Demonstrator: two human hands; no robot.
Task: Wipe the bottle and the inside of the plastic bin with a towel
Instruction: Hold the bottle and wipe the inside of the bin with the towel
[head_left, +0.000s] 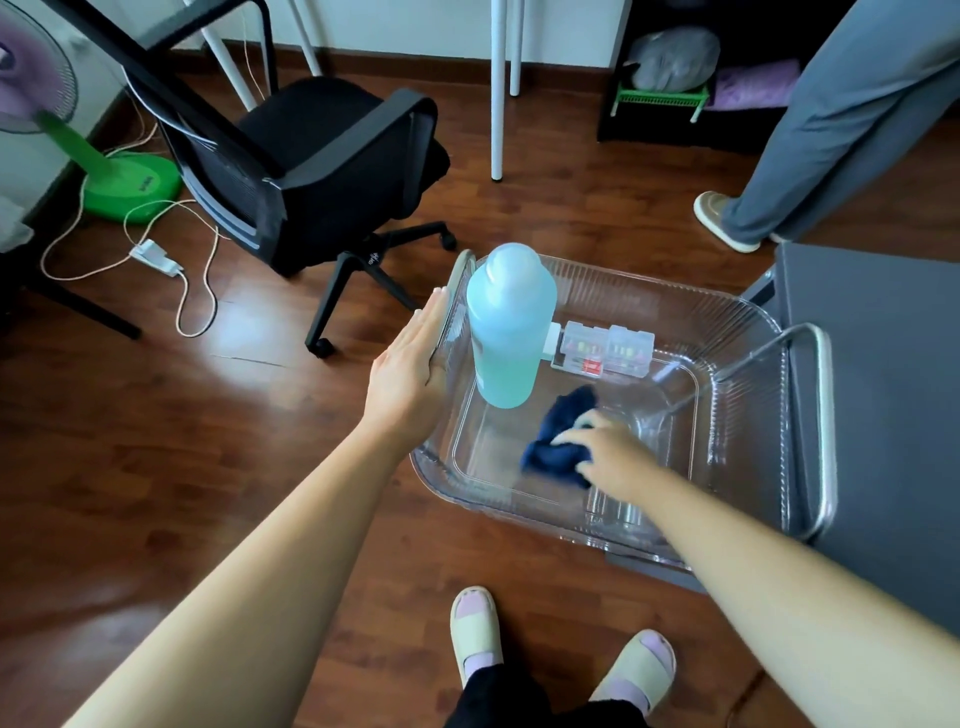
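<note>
A clear ribbed plastic bin (748, 332) sits on the wooden floor. A light blue bottle (509, 325) stands upright inside it at the far left. My left hand (410, 364) lies flat against the outside of the bin's left wall, fingers straight and together. My right hand (608, 449) reaches into the bin and presses a crumpled dark blue towel (558, 436) onto the bin's bottom. A small clear box with coloured items (605, 348) lies in the bin behind the towel.
A black office chair (332, 166) stands at the far left, a green fan base (132, 187) and white cables beyond it. A grey cabinet (883, 395) borders the bin on the right. Another person's leg and shoe (727, 221) stand at the far right. My slippered feet (561, 649) are below.
</note>
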